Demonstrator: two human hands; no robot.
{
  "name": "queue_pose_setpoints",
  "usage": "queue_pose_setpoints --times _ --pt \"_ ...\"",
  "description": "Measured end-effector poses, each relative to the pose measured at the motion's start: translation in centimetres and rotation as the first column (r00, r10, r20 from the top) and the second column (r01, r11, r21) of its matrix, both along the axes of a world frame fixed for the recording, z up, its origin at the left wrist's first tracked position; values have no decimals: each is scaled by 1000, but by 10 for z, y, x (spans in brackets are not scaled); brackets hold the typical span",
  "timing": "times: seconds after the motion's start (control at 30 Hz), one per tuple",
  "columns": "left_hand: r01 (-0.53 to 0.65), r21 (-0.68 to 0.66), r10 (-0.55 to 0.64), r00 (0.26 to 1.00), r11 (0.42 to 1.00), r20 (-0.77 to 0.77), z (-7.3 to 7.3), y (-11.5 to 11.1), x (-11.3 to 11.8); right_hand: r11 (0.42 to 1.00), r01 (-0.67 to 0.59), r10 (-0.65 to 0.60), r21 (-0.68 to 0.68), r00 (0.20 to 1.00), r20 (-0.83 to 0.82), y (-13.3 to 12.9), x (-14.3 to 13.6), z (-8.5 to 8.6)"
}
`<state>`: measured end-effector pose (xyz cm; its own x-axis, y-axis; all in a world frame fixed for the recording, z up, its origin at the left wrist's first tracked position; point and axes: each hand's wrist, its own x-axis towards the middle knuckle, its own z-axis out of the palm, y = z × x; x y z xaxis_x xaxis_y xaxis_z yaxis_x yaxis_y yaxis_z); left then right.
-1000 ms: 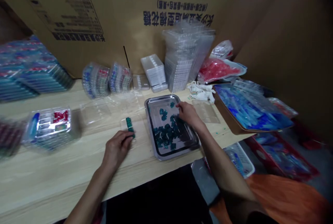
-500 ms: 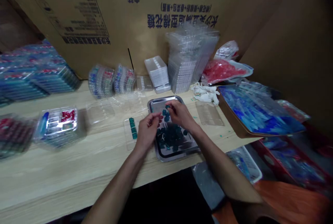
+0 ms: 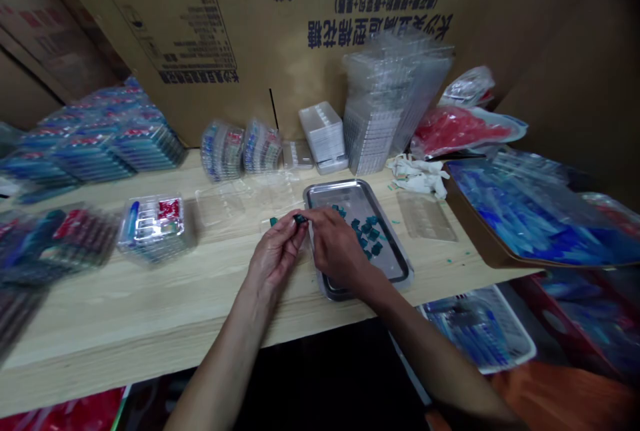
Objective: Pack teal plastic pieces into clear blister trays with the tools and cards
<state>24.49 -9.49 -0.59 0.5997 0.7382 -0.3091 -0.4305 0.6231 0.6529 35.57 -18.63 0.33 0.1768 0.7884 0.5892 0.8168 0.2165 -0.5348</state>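
My left hand [image 3: 277, 251] pinches a small dark green piece [image 3: 300, 219] between thumb and fingertips, just left of the metal tray. Its exact kind is too small to make out. My right hand [image 3: 340, 251] reaches over the tray's left side, closed, with its fingertips meeting at the same piece. Several loose dark green pieces [image 3: 373, 232] lie in the shallow metal tray [image 3: 400, 261], partly covered by the right hand. Behind my left hand, another green piece [image 3: 273, 221] shows at the edge of a mostly hidden clear plastic tray.
Stacked clear plastic trays [image 3: 375, 117] rise behind the metal tray, beside white gloves [image 3: 417, 174]. A carton of blue packets [image 3: 540, 211] stands on the right. Filled clear packs [image 3: 155, 227] stand left. A large cardboard box [image 3: 280, 31] walls off the back.
Both hands have come together at one green piece, the right moving from the tray's far part toward the left. Fewer pieces show in the tray. The view has shifted left.
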Motion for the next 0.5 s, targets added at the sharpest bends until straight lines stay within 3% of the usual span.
queue_pose_setpoints --times 0.17,0.27,0.33,0.4,0.5 --pt "-66 47 71 990 997 -118 4 3 -13 998 -13 25 -58 980 196 -4 -6 -8" --pt "-122 302 206 942 946 -264 1 18 -39 992 -125 128 -33 987 101 -6 2 -13" --pt "-62 578 349 847 814 -400 -5 27 -61 989 -136 136 -50 991 -7 -8 9 -18" --pt "180 776 430 746 605 -508 -13 30 -81 988 -98 91 -122 994 -60 -11 14 -23" --pt "517 810 440 681 279 -586 -29 21 -93 950 -89 87 -298 996 -21 -15 8 -29"
